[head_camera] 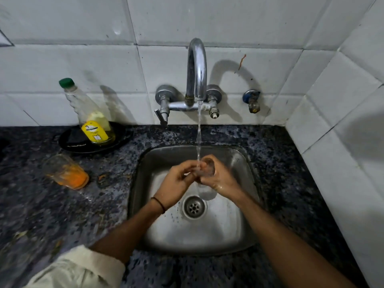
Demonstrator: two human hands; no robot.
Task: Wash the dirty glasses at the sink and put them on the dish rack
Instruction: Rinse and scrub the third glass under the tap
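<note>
A clear glass [208, 167] is held over the steel sink [234, 229] under the running tap [197, 67]. My right hand [220, 177] wraps around the glass from the right. My left hand [176, 183] touches its rim from the left, fingers at the opening where the water stream lands. A second glass [65, 171], smeared with orange residue, stands on the dark granite counter left of the sink. No dish rack is visible.
A dish soap bottle [91, 119] with a green cap stands on a black plate [70, 142] at the back left. A small dark scrap [104, 179] lies on the counter [62, 215] near the sink. White tiled walls close the back and right side.
</note>
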